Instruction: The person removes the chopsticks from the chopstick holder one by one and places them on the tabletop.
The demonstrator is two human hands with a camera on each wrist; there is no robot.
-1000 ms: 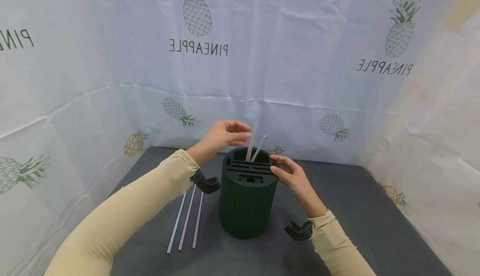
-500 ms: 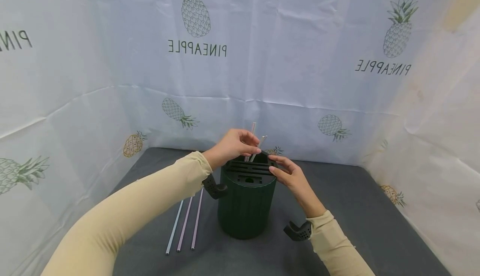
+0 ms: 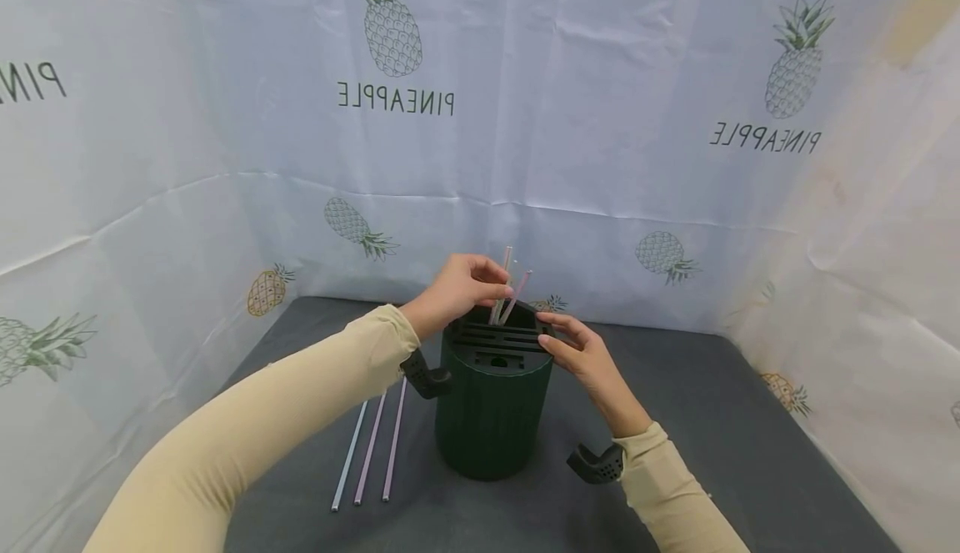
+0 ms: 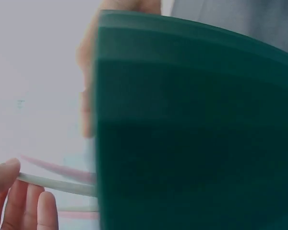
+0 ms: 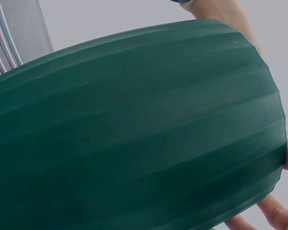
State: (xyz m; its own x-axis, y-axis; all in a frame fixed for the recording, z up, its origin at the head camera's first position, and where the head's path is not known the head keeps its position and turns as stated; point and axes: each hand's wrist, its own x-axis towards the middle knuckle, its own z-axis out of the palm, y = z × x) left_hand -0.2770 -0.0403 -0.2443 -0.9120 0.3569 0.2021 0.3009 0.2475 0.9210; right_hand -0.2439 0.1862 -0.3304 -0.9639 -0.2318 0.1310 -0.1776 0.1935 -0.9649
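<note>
A dark green round knife block [image 3: 487, 419] with a black slotted top stands upright on the table. Thin straws rise from its open rear compartment. My left hand [image 3: 468, 286] is over that opening; thumb and fingers pinch a pale green straw [image 4: 57, 184], whose lower part is hidden in the block. A pink straw [image 4: 62, 168] leans beside it, and further straw ends show below in the left wrist view. With thumb and fingertips, my right hand [image 3: 581, 353] grips the block's right rim. In the right wrist view the ribbed green wall [image 5: 144, 120] hides most of that hand.
Left of the block, three straws lie side by side on the dark table [image 3: 675, 419]: a light blue straw [image 3: 348, 461], a pink-purple straw [image 3: 370, 457] and another pink-purple straw [image 3: 394, 444]. A white curtain [image 3: 585, 119] with pineapple prints surrounds the table's back and sides.
My left hand has come down and right to the straws and taken hold of the pale green one, which now stands more upright. A pink straw now leans right. My right hand has stayed put.
</note>
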